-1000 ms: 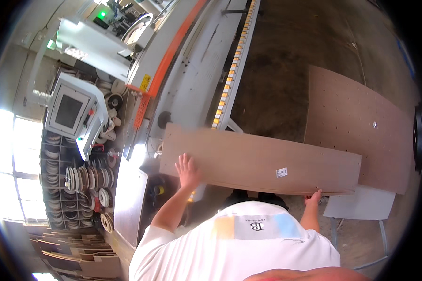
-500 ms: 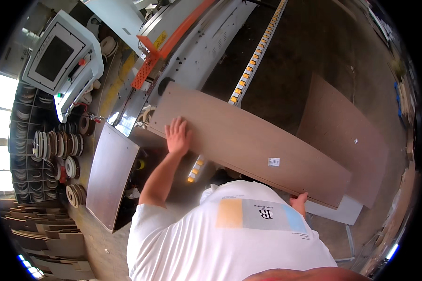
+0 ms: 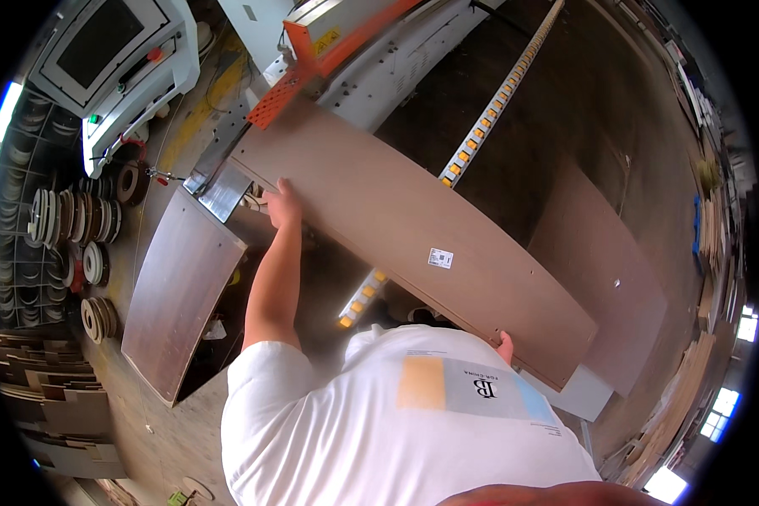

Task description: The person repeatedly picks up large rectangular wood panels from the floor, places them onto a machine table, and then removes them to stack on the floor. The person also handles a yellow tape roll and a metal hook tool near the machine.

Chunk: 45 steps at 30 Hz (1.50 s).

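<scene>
The right hand [image 3: 505, 347], right of centre, and the left hand [image 3: 283, 204], left of centre, pinch the near edge of a brown board [image 3: 403, 221] slanting across mid-frame. Beyond, a roller rail [image 3: 487, 124] rises toward the upper right.

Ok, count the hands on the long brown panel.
2: the left hand at the near edge of the long brown panel, toward its left end, and the right hand at that edge, toward the right end. Any beneath would be hidden.
</scene>
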Each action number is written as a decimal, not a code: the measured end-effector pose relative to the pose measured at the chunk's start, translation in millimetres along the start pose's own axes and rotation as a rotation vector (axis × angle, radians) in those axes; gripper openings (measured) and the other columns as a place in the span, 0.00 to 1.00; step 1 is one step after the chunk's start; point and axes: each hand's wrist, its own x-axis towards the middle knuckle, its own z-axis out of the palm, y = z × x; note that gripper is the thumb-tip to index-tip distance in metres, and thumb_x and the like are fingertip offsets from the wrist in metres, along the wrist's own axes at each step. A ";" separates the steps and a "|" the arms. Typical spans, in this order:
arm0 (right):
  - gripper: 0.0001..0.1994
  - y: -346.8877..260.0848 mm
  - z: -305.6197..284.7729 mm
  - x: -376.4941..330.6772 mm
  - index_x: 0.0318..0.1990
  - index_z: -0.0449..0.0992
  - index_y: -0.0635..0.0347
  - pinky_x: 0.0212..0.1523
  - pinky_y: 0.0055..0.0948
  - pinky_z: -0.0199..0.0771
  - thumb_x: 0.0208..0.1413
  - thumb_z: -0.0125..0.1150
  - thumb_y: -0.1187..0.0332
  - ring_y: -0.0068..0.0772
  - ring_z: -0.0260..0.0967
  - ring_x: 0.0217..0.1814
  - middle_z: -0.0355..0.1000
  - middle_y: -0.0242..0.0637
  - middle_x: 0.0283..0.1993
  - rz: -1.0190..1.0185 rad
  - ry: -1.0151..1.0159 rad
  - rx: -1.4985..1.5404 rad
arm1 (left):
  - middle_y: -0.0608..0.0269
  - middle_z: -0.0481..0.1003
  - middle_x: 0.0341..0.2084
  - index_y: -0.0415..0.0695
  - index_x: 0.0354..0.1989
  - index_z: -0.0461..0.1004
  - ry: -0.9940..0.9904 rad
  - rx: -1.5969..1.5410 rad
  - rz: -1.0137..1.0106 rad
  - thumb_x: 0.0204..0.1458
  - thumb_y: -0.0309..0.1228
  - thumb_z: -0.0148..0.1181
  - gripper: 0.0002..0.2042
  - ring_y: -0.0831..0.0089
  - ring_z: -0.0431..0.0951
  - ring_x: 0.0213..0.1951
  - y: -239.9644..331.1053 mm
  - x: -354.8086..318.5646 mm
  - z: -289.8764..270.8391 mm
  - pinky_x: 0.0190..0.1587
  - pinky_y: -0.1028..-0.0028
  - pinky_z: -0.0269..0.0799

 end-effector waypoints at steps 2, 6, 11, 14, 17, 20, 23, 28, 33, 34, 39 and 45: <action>0.32 11.9 32.5 -18.7 0.65 0.63 0.63 0.65 0.54 0.68 0.62 0.49 0.47 0.53 0.67 0.61 0.66 0.51 0.62 -0.130 0.087 -0.086 | 0.39 0.73 0.59 0.36 0.70 0.56 -0.026 0.009 -0.015 0.61 0.63 0.45 0.42 0.42 0.72 0.61 6.9 11.0 -3.2 0.63 0.51 0.66; 0.30 13.7 49.1 -17.2 0.63 0.65 0.62 0.63 0.52 0.70 0.62 0.50 0.48 0.52 0.69 0.59 0.68 0.49 0.60 -0.197 0.121 -0.173 | 0.37 0.73 0.59 0.35 0.69 0.56 -0.022 0.017 0.000 0.62 0.62 0.45 0.41 0.40 0.72 0.61 8.2 28.2 -0.9 0.63 0.51 0.66; 0.27 8.4 52.5 -5.1 0.60 0.68 0.61 0.60 0.50 0.73 0.62 0.51 0.49 0.49 0.71 0.56 0.70 0.47 0.57 -0.153 0.111 -0.158 | 0.36 0.73 0.58 0.35 0.69 0.56 0.020 -0.024 0.030 0.62 0.61 0.46 0.40 0.39 0.72 0.60 7.1 30.9 7.1 0.62 0.50 0.66; 0.26 1.2 50.7 -1.2 0.58 0.69 0.60 0.59 0.49 0.75 0.62 0.52 0.50 0.48 0.72 0.54 0.72 0.46 0.55 -0.121 0.111 -0.124 | 0.35 0.74 0.57 0.35 0.68 0.56 -0.006 -0.062 0.052 0.62 0.60 0.46 0.40 0.38 0.72 0.59 11.8 31.7 9.3 0.61 0.50 0.67; 0.24 -9.4 49.4 4.9 0.56 0.71 0.60 0.57 0.47 0.77 0.62 0.52 0.51 0.47 0.73 0.53 0.73 0.44 0.53 -0.081 0.106 -0.090 | 0.35 0.75 0.54 0.34 0.67 0.57 0.008 -0.091 0.075 0.62 0.60 0.47 0.39 0.37 0.74 0.57 11.5 38.0 21.2 0.59 0.50 0.67; 0.21 -23.6 50.3 15.4 0.54 0.73 0.59 0.56 0.45 0.79 0.62 0.53 0.52 0.45 0.75 0.51 0.74 0.42 0.51 0.028 0.110 0.055 | 0.36 0.76 0.52 0.34 0.66 0.58 -0.005 -0.125 0.068 0.62 0.59 0.48 0.38 0.37 0.75 0.56 24.6 42.5 39.3 0.59 0.50 0.68; 0.22 -32.8 93.0 2.1 0.54 0.71 0.61 0.54 0.40 0.80 0.61 0.58 0.53 0.43 0.74 0.52 0.73 0.41 0.51 -0.169 0.172 0.080 | 0.35 0.77 0.52 0.33 0.65 0.59 -0.007 -0.153 0.078 0.61 0.58 0.50 0.38 0.38 0.75 0.56 51.2 39.6 59.2 0.59 0.50 0.68; 0.22 -71.4 112.5 23.7 0.53 0.73 0.60 0.56 0.43 0.80 0.62 0.56 0.52 0.42 0.74 0.53 0.74 0.41 0.52 -0.207 0.173 0.131 | 0.36 0.76 0.53 0.33 0.65 0.59 -0.083 -0.129 0.046 0.62 0.57 0.50 0.37 0.40 0.75 0.57 99.4 32.2 87.1 0.60 0.50 0.68; 0.23 -104.8 134.7 47.3 0.52 0.73 0.63 0.56 0.41 0.81 0.61 0.59 0.52 0.41 0.74 0.50 0.73 0.41 0.52 -0.262 0.064 0.090 | 0.39 0.81 0.43 0.36 0.60 0.65 -0.250 0.020 0.239 0.62 0.56 0.53 0.33 0.42 0.81 0.48 88.0 81.5 91.0 0.53 0.52 0.73; 0.26 -116.2 124.4 63.9 0.55 0.70 0.65 0.61 0.43 0.78 0.61 0.60 0.51 0.43 0.75 0.57 0.72 0.42 0.56 -0.227 0.020 0.107 | 0.44 0.82 0.39 0.40 0.57 0.70 -0.254 -0.062 0.276 0.61 0.52 0.57 0.28 0.51 0.84 0.41 80.3 90.1 80.3 0.48 0.56 0.76; 0.38 -116.0 109.6 52.0 0.71 0.59 0.65 0.61 0.44 0.74 0.62 0.59 0.47 0.39 0.70 0.68 0.68 0.40 0.68 -0.364 0.089 -0.339 | 0.53 0.82 0.41 0.42 0.49 0.78 0.010 -0.383 0.472 0.59 0.41 0.60 0.17 0.59 0.82 0.43 58.8 152.6 -39.9 0.49 0.64 0.75; 0.35 -113.0 74.2 39.8 0.70 0.59 0.63 0.55 0.44 0.76 0.65 0.58 0.48 0.42 0.72 0.63 0.69 0.45 0.66 -0.318 0.176 -0.857 | 0.53 0.82 0.40 0.37 0.50 0.78 0.440 -0.378 0.228 0.58 0.37 0.62 0.17 0.67 0.82 0.40 -56.9 352.9 -214.9 0.46 0.67 0.76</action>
